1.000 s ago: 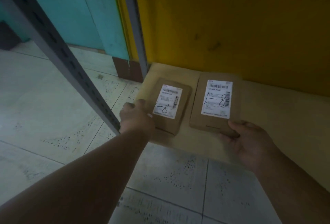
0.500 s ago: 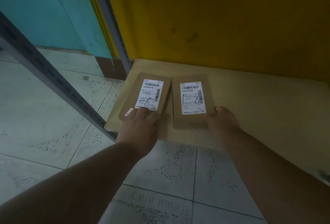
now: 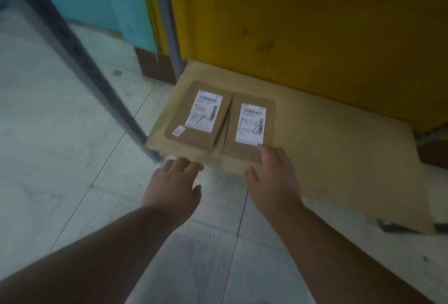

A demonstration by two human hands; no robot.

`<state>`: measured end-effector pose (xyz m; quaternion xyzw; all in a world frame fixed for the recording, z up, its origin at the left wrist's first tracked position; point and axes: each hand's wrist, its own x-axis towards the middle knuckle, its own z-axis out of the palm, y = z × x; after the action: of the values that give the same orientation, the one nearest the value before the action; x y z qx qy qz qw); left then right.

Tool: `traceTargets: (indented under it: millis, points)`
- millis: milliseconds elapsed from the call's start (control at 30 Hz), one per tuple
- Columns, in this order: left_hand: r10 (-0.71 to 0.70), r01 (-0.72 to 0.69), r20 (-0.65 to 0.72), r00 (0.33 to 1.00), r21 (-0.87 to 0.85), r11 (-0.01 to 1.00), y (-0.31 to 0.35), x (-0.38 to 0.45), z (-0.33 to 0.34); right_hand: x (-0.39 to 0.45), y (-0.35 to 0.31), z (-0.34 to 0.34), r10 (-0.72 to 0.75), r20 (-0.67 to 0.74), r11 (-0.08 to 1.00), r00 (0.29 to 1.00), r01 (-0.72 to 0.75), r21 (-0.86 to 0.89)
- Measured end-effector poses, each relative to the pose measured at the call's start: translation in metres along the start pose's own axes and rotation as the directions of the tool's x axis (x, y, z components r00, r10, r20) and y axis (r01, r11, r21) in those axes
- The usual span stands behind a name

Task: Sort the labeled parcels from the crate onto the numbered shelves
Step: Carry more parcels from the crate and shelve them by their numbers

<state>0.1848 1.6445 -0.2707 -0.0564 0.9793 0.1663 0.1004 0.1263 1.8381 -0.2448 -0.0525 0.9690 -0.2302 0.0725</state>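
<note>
Cardboard shelf (image 3: 327, 139) bears two labeled parcels (image 3: 201, 119); left hand (image 3: 173, 182) and right hand (image 3: 274, 177) grips relaxed, empty

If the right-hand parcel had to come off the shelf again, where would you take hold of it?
Probably by the near short edge of the right-hand parcel, reaching from the open front. It lies flat, its left edge close against the left parcel, and the right hand is already at that edge.

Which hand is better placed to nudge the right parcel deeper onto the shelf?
Right. The right hand has fingertips at the right parcel; the left hand sits at the shelf edge, touching neither.
</note>
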Motion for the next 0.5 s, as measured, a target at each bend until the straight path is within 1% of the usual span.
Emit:
traceTargets:
  millis: [67,133,200,300,400,500]
  points:
    - [-0.051,0.051,0.035,0.998,-0.017,0.999,-0.002,-0.033,-0.026,-0.025,-0.026,-0.018,-0.010,0.037,1.000,0.999,0.010,-0.005]
    - [-0.136,0.138,0.034,0.990,-0.054,0.989,-0.003,-0.073,-0.057,-0.048,-0.058,-0.037,-0.055,0.045,0.998,0.997,0.054,0.016]
    - [-0.177,0.180,0.040,0.983,-0.083,0.980,-0.003,-0.113,-0.091,-0.071,-0.093,-0.058,-0.112,0.064,0.993,0.992,0.110,0.038]
    - [-0.241,0.243,0.026,0.970,-0.115,0.963,-0.018,-0.177,-0.146,-0.100,-0.157,-0.088,-0.186,0.148,0.983,0.971,0.184,0.027]
    - [-0.357,0.353,0.003,0.934,-0.156,0.922,-0.033,-0.239,-0.219,-0.131,-0.234,-0.135,-0.273,0.211,0.960,0.939,0.280,-0.005]
    - [-0.445,0.432,-0.012,0.895,-0.216,0.875,-0.044,-0.304,-0.308,-0.169,-0.323,-0.195,-0.399,0.280,0.910,0.873,0.414,0.005]
